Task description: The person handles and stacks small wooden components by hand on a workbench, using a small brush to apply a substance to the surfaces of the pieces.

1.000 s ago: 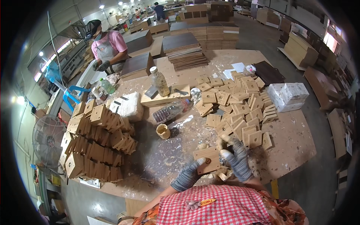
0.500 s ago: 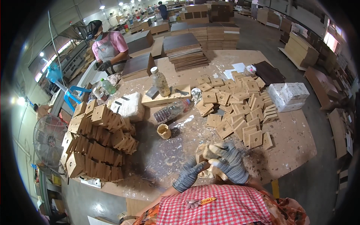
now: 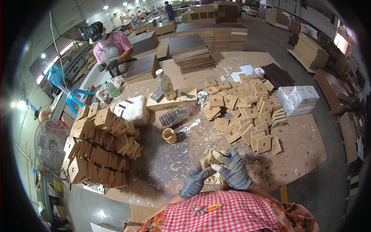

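Close in front of me, both hands wear grey gloves with tan-coated fingers and meet around a small wooden block [image 3: 206,161]. My left hand [image 3: 194,180] is closed on its lower left side. The fingers of my right hand [image 3: 235,170] are bent over the block's right side and hide much of it. A pale, crumpled piece that looks like cloth [image 3: 215,179] shows beneath the hands; whether a hand grips it is unclear. Loose square wooden blocks with a central hole [image 3: 264,143] lie heaped beyond my right hand. Stacked rows of similar blocks [image 3: 101,141] stand at the left.
On the stained worktable [image 3: 162,168] are a small tan cup [image 3: 169,135], a lying plastic bottle [image 3: 177,115], an upright bottle [image 3: 165,86] on a board, and white wrapped bundles [image 3: 297,99]. A fan [image 3: 52,141] stands left. Across the table a masked co-worker [image 3: 113,50] handles something dark.
My hands stay together around the block and shift slightly, the right fingers moving a little left over it. The co-worker's head and hands have moved.
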Action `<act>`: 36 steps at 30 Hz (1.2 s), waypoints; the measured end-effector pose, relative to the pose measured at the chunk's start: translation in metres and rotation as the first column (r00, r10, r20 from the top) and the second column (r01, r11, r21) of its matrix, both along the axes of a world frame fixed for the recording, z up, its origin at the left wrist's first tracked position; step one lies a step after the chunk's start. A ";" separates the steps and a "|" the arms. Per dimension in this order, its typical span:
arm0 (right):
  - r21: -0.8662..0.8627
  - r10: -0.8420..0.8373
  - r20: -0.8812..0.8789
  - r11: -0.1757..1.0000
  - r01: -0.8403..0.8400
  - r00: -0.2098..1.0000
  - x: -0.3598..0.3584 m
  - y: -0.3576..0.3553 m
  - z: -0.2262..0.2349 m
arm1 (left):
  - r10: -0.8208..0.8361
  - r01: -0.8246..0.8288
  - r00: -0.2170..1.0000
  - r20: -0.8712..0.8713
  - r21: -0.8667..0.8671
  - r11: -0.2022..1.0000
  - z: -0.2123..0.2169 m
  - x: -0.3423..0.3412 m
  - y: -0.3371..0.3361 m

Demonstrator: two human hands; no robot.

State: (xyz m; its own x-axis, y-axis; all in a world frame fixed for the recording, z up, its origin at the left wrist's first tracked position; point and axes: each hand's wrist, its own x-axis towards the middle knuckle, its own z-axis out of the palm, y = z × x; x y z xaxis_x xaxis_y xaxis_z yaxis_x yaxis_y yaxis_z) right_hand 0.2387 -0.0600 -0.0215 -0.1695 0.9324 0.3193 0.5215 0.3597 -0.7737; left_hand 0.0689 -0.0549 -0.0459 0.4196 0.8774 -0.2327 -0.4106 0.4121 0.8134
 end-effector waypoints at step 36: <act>-0.050 0.006 -0.070 0.999 -0.009 0.998 0.026 -0.003 -0.023 | 0.142 -0.116 0.978 0.151 -0.168 0.979 0.000 -0.016 0.034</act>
